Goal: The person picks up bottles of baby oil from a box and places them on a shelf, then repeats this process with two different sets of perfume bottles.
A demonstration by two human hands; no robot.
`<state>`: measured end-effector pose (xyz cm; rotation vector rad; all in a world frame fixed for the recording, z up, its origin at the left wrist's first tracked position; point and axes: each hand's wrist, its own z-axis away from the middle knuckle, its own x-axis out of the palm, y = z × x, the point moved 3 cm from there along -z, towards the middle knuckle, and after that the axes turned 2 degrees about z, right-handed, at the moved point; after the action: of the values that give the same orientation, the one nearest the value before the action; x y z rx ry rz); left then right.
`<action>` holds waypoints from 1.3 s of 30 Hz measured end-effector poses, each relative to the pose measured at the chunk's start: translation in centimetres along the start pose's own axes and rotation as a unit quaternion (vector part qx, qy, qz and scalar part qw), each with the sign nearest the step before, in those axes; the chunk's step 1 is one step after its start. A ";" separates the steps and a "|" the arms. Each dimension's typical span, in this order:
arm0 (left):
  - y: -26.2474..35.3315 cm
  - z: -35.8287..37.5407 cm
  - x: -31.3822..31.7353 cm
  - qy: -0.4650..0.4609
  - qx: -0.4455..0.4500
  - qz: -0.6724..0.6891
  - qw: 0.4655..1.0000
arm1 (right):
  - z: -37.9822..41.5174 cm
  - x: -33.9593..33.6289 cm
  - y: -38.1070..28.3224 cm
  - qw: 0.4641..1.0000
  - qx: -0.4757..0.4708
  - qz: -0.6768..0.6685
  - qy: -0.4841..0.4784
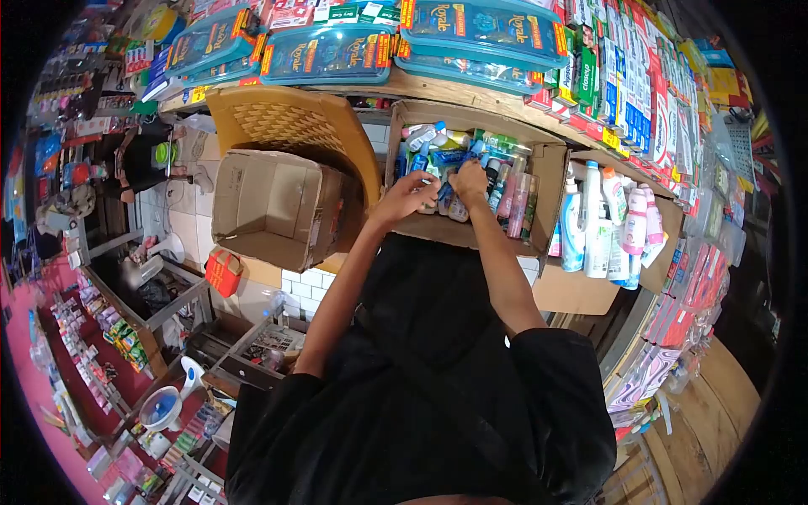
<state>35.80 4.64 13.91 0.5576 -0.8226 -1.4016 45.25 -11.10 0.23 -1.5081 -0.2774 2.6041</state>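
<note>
A cardboard box (547, 189) in front of me holds many small bottles and tubes in blue, green, pink and white. Over the box's left part hovers my left hand (410, 198), its fingers apart and a little bent, with nothing held in them. My right hand (470, 179) reaches down among the bottles near the middle; its fingers are bent against them, and what they grip is too small to make out. Pink bottles (522, 202) stand to the right of that hand, inside the box.
An empty cardboard box (273, 202) rests on a yellow woven chair (286, 118) at the left. White and pink bottles (598, 227) stand right of the bottle box. Behind is a shelf with blue Royale packs (328, 55) and toothpaste cartons (627, 84). Another person (143, 160) is far left.
</note>
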 end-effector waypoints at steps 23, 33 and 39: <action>-7.9 -9.2 0.6 0.036 -0.048 0.129 0.990 | 6.2 -4.5 -2.3 0.972 -0.053 -0.230 -0.004; -6.3 -6.8 0.4 0.069 -0.096 0.262 0.958 | 2.3 -2.7 3.0 0.974 -0.022 -0.192 0.118; -4.2 -4.9 0.9 -0.021 -0.067 0.354 0.933 | 0.9 -0.1 3.1 0.995 0.051 0.048 0.075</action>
<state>36.92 2.69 7.81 0.0937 -0.8416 -0.7928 44.51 -14.20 0.05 -1.7097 -0.0579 2.5142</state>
